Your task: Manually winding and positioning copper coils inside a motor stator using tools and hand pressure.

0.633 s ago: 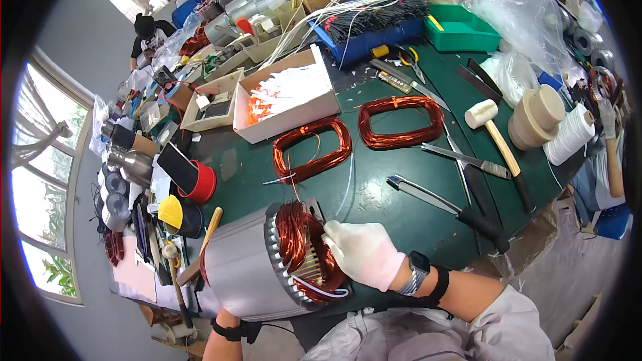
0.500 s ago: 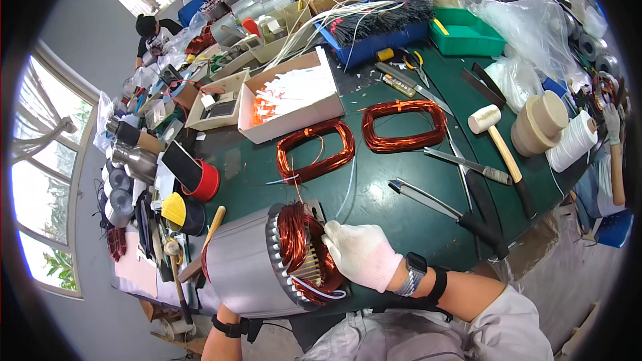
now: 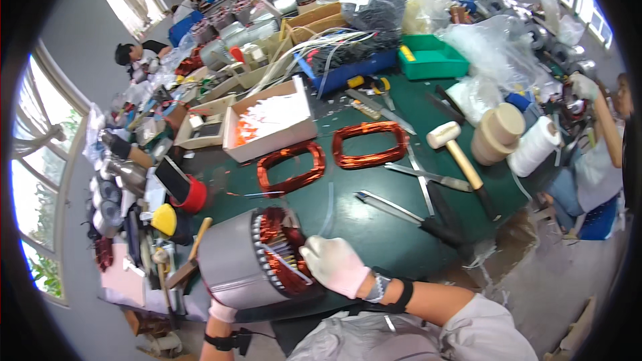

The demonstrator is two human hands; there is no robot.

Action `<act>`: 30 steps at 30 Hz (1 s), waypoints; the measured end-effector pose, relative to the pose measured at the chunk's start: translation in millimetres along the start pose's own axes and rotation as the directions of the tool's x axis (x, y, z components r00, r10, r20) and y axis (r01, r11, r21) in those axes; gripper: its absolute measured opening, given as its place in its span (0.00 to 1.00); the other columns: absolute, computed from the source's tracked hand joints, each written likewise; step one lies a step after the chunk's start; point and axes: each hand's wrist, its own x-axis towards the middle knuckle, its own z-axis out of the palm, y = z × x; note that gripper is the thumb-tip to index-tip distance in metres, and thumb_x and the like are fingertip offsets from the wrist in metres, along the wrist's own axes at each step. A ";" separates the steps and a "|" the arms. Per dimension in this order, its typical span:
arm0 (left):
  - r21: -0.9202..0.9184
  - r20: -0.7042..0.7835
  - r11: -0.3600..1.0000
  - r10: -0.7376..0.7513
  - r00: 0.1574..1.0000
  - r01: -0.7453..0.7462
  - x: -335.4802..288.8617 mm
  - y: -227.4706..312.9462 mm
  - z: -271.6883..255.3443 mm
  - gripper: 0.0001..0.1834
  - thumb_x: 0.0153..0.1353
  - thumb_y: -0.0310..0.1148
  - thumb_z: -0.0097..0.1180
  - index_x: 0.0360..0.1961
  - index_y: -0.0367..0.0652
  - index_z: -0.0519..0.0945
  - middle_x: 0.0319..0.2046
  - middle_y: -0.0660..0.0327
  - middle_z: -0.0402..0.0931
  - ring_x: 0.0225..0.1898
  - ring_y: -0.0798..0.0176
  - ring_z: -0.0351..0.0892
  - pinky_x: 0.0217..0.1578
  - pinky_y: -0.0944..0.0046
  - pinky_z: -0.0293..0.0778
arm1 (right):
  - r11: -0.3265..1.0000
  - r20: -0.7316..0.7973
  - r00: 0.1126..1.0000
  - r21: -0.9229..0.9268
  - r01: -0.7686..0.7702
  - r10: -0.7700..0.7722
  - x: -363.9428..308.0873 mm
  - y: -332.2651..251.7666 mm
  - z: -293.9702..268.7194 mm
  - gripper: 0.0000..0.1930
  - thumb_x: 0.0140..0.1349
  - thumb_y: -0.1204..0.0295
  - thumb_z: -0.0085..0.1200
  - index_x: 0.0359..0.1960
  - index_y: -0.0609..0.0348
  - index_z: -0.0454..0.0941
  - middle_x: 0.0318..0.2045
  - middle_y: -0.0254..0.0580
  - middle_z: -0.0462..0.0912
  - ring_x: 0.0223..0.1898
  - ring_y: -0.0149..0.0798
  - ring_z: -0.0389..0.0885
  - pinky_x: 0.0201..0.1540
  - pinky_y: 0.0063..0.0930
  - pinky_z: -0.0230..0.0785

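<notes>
A grey stator (image 3: 234, 261) lies on its side on the green bench, its open end toward the right. Copper windings (image 3: 272, 222) fill part of that end, and white slot liners ring its rim. A pale sleeve (image 3: 287, 264) slants across the opening. My right hand (image 3: 336, 266), in a white glove, is at the opening with its fingers curled in against the windings; what they pinch is hidden. My left hand (image 3: 223, 311), also gloved, is against the stator's near underside, its fingers out of sight.
Two copper coils (image 3: 291, 168) lie beyond the stator beside a white box (image 3: 271, 124) of paper strips. Rightward are scissors-like pliers (image 3: 394, 208), a mallet (image 3: 461, 157) and a white thread spool (image 3: 535, 147). A wooden-handled hammer (image 3: 200, 237) lies left. Another person's gloved hand (image 3: 584, 85) is far right.
The view has shifted, so the bench things sit further left. The pale sleeve has moved from the lower rim up across the opening. More of my left glove shows; my right hand stays at the windings.
</notes>
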 end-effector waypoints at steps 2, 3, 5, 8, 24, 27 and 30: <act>-0.072 0.013 0.997 -0.022 1.000 0.023 18.2 15.2 20.5 0.26 0.67 0.23 0.59 0.66 0.33 0.75 0.52 0.58 0.83 0.52 0.66 0.81 0.53 0.67 0.76 | 0.986 0.131 0.986 -0.121 0.116 -0.100 -3.1 4.5 -14.5 0.12 0.75 0.66 0.51 0.38 0.63 0.78 0.41 0.55 0.84 0.39 0.56 0.86 0.39 0.49 0.80; -0.100 0.025 0.994 -0.029 0.999 0.031 14.3 -2.0 -2.1 0.26 0.67 0.23 0.59 0.66 0.33 0.75 0.52 0.58 0.83 0.52 0.66 0.81 0.54 0.67 0.76 | 0.984 0.128 0.989 -0.152 0.098 -0.078 -8.6 9.1 -30.4 0.12 0.75 0.66 0.51 0.38 0.63 0.78 0.41 0.55 0.84 0.39 0.56 0.86 0.39 0.49 0.80; -0.144 0.009 0.988 -0.049 0.999 0.050 17.0 1.8 5.9 0.26 0.67 0.23 0.60 0.66 0.33 0.75 0.52 0.58 0.83 0.53 0.66 0.81 0.54 0.67 0.76 | 0.995 -0.131 0.989 -0.087 0.054 -0.065 -20.7 12.7 -65.9 0.08 0.70 0.67 0.55 0.38 0.60 0.79 0.45 0.53 0.85 0.43 0.52 0.87 0.41 0.45 0.81; 0.077 0.134 0.983 -0.173 0.976 0.164 -15.1 69.7 -2.1 0.26 0.62 0.30 0.69 0.59 0.31 0.79 0.53 0.54 0.85 0.53 0.63 0.83 0.55 0.60 0.78 | 0.630 -0.144 0.928 -0.768 0.113 -0.343 -35.6 77.1 -141.3 0.05 0.58 0.69 0.61 0.34 0.53 0.81 0.42 0.38 0.86 0.44 0.44 0.85 0.44 0.40 0.81; 0.588 0.312 0.708 0.246 0.918 -0.390 2.6 56.2 -27.7 0.22 0.52 0.39 0.73 0.44 0.37 0.84 0.38 0.48 0.84 0.43 0.42 0.84 0.48 0.47 0.79 | 0.791 -0.490 0.631 0.251 -0.558 0.601 -102.5 113.9 -200.2 0.06 0.73 0.69 0.47 0.45 0.55 0.73 0.20 0.27 0.66 0.12 0.21 0.63 0.11 0.20 0.55; 0.888 0.024 0.414 0.393 0.919 -0.200 25.3 41.6 -101.6 0.23 0.48 0.32 0.71 0.47 0.39 0.83 0.44 0.49 0.84 0.51 0.43 0.82 0.56 0.48 0.75 | 0.869 -0.567 0.673 0.421 -0.260 0.475 -85.8 20.0 -127.9 0.09 0.75 0.64 0.48 0.41 0.57 0.70 0.20 0.29 0.67 0.15 0.24 0.67 0.14 0.21 0.61; 0.934 -0.024 0.349 0.267 0.963 -0.074 28.4 6.2 -138.5 0.23 0.49 0.32 0.71 0.49 0.41 0.82 0.46 0.53 0.82 0.53 0.47 0.80 0.59 0.49 0.72 | 0.898 -0.583 0.729 0.430 -0.098 0.359 -90.6 28.1 -59.7 0.10 0.76 0.65 0.47 0.41 0.59 0.70 0.21 0.31 0.68 0.16 0.25 0.68 0.16 0.23 0.64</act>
